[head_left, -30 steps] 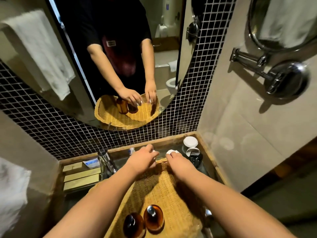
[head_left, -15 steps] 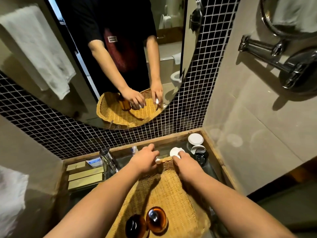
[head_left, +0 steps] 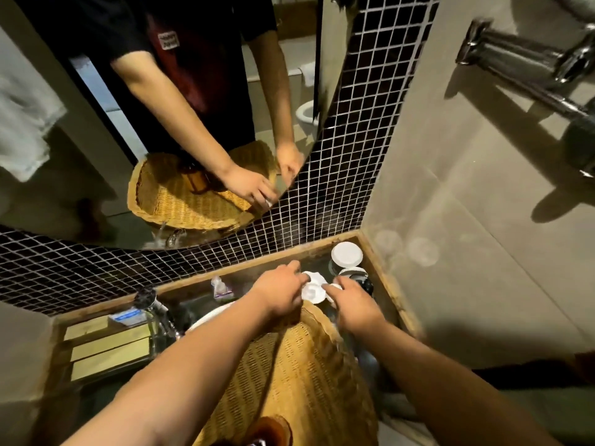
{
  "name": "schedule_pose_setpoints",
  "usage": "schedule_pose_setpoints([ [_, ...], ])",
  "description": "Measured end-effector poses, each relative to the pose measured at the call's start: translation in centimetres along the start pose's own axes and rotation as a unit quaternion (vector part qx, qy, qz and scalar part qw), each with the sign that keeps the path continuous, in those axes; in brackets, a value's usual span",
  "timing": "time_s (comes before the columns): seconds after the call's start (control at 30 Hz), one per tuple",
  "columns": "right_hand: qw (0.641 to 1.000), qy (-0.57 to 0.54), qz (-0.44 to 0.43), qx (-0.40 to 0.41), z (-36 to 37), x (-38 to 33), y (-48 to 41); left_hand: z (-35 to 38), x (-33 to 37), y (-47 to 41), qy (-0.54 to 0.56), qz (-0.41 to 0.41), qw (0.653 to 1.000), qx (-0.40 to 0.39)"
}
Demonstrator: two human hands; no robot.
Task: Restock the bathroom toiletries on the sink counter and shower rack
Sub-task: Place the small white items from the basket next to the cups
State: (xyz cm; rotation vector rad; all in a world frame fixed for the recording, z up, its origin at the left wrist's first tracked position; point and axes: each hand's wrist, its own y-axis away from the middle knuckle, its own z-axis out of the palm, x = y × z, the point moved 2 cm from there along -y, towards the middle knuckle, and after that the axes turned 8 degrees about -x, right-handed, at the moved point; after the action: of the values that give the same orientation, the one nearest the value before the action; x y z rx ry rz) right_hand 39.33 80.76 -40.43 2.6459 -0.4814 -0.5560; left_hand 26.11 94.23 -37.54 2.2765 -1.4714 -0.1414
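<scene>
Two bare hands work at the far end of a woven wicker basket (head_left: 299,375), which serves as the reference object. The left hand (head_left: 280,294) is positioned over the basket's far rim, fingers curled forward and touching a small white round item (head_left: 311,288). The right hand (head_left: 354,305) is positioned just right of the far rim, fingertips pinching the same white item from the opposite side. Both hands are therefore closed on this item, which sits just beyond the basket's far rim, above the counter (head_left: 383,294). Whether the item rests on the counter or is lifted clear cannot be determined.

Beyond and right of the basket, in the counter's corner, stands a container with a white round lid (head_left: 347,255); a second white-rimmed container (head_left: 351,272) is just nearer, touching a dark object that is partly hidden by the right hand. At the basket's near end, an amber bottle (head_left: 272,429) stands inside it, cut off by the frame edge.

Left of the basket is a chrome faucet (head_left: 154,305), with a white basin edge (head_left: 209,315) between faucet and basket. Further left lie flat cream-coloured boxes (head_left: 109,349) and a small blue-white packet (head_left: 125,317). A small sachet (head_left: 220,288) stands beyond the basket's left side. A mirror (head_left: 96,123) above reflects the basket and both hands.
</scene>
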Motion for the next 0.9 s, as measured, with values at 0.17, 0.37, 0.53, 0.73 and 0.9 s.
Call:
schedule_pose_setpoints([
  [0.17, 0.997, -0.051, 0.009, 0.053, 1.1, 1.9, -1.7, 1.0, 0.5, -3.5, 0.001, 0.019, 0.999, -0.047],
  [0.37, 0.996, -0.052, 0.031, 0.064, 2.0, 2.0, -4.5, 2.4, -1.7, -7.1, -0.057, 0.027, 0.993, -0.1],
  [0.53, 0.998, -0.03, 0.008, 0.06, 2.4, 2.3, -5.8, 2.8, -3.2, -10.2, -0.105, 0.079, 0.982, -0.139],
  [0.73, 0.997, 0.037, 0.001, 0.067, 2.6, 3.2, -5.7, 4.5, -3.3, -12.5, -0.085, 0.157, 0.97, -0.165],
  [0.9, 0.997, 0.041, 0.013, 0.063, 2.8, 4.7, -5.7, 6.3, -3.1, -13.4, -0.108, 0.198, 0.958, -0.178],
])
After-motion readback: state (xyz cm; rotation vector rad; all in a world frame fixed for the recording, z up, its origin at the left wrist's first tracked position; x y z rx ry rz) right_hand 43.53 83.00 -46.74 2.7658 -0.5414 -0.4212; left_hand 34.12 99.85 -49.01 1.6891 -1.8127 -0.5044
